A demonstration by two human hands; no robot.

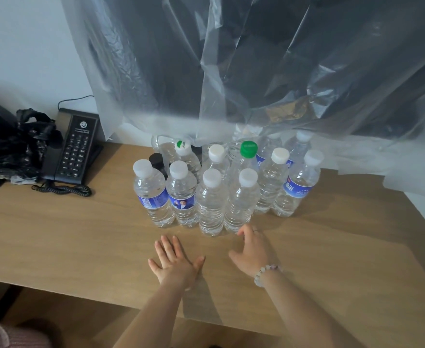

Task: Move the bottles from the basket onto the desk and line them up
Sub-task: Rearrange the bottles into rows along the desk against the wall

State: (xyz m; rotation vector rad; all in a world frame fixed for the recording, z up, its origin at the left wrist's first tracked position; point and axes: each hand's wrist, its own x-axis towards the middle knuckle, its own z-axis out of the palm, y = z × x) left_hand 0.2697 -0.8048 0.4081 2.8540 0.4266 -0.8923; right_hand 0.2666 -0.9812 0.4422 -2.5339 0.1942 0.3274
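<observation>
A: Where are the bottles (211, 204)?
B: All on the desk (80, 234), upright, bunched mid-desk toward the back. Front row of six, side by side, touching or nearly so. More stand behind in approx. two loose rows. The back ones are partly under a clear plastic sheet (256, 71) hanging from above.
A: Caps?
B: Mostly white. One green cap (248, 148) in the 2nd row, R of centre. One black cap (157, 160) behind the far-L front bottle. Some have blue labels, others are bare.
A: L hand (175, 262)?
B: Flat on the desk, palm down, fingers straight & spread. It's in front of the row, apart from it, and grasps nothing.
A: R hand (250, 252)?
B: Low over the desk, fingers relaxed, slightly bent, nothing in it. Fingertips are just beside the base of the 4th front bottle from L. Touching or not, can't tell. Bead bracelet (266, 271) on the wrist, ring (255, 229) on a finger.
A: Anything else on the desk?
B: Black phone (77, 149) w/ coiled cord at back L. Crumpled black bag (10, 146) right against its L side.
</observation>
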